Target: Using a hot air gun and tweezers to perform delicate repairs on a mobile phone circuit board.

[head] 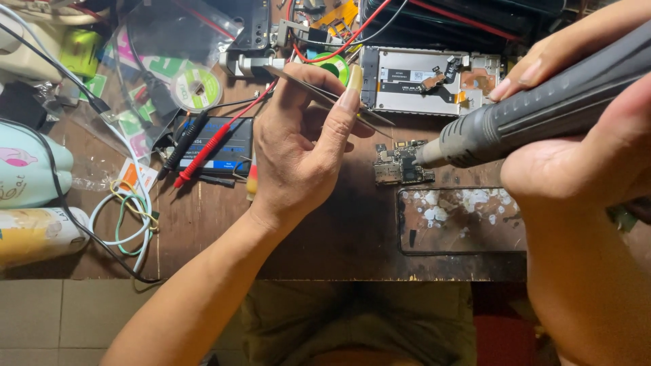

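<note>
My left hand (298,146) pinches a pair of slim metal tweezers (380,118), whose tips reach right and down toward a small circuit board (399,166) lying on the wooden bench. My right hand (576,142) grips a thick grey hot-air wand (542,112), its metal nozzle hovering just above the right edge of that board. An opened phone frame (427,81) with exposed connectors lies behind the board.
A worn dark mat with white blotches (461,220) lies in front of the board. Red and black probe leads (210,146) cross a multimeter. A solder spool (196,88), bottles (34,234) and coiled cables (129,217) crowd the left. The bench's front edge (325,278) runs near my body.
</note>
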